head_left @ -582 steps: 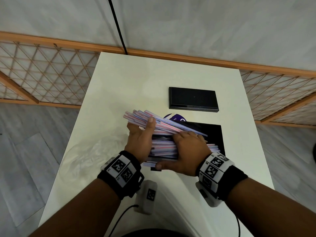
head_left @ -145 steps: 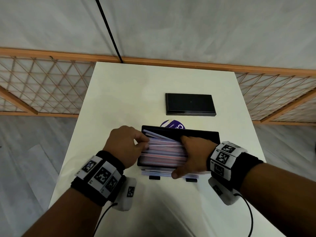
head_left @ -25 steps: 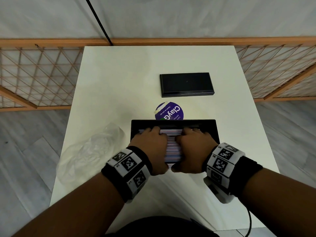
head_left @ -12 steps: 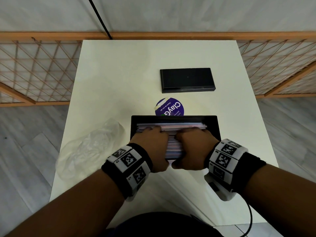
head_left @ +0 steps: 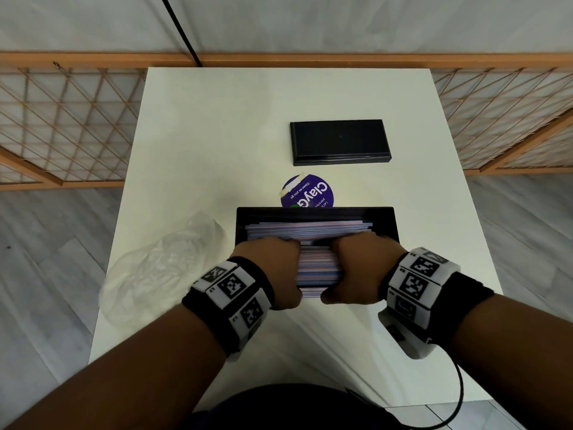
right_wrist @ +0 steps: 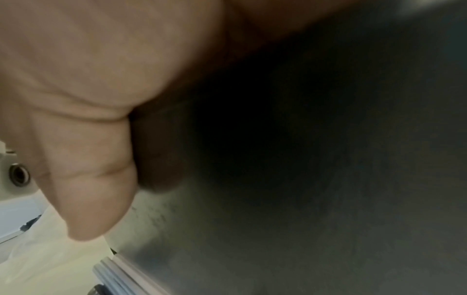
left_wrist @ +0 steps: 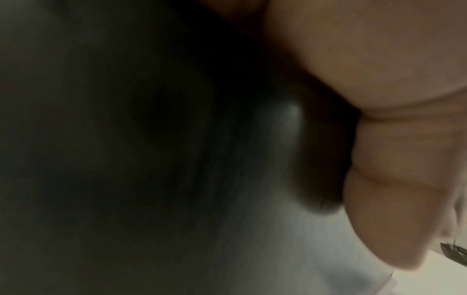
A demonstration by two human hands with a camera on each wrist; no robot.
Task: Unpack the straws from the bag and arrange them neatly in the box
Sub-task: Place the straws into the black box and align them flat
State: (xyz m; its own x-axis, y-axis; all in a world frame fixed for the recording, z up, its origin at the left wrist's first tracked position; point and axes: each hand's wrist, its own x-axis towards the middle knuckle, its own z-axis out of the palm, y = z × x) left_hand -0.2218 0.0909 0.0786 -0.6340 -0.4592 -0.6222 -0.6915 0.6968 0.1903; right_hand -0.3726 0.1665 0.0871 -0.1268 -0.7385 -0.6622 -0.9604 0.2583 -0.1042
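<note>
A black box sits on the white table, filled with a flat stack of pink, blue and white straws lying left to right. Both hands are on the near part of the stack. My left hand and right hand curl their fingers down over the straws, with the thumbs at the stack's near edge. The far rows of straws lie uncovered. In the wrist views only a thumb and a thumb show against dark blur, with some straw ends below.
An empty clear plastic bag lies crumpled left of the box. A round purple sticker lies just behind the box, and the black lid farther back. The table ends at a wooden lattice rail.
Both hands have slid a little toward the near edge of the stack, uncovering more straws at the far side of the box. The box stays in place.
</note>
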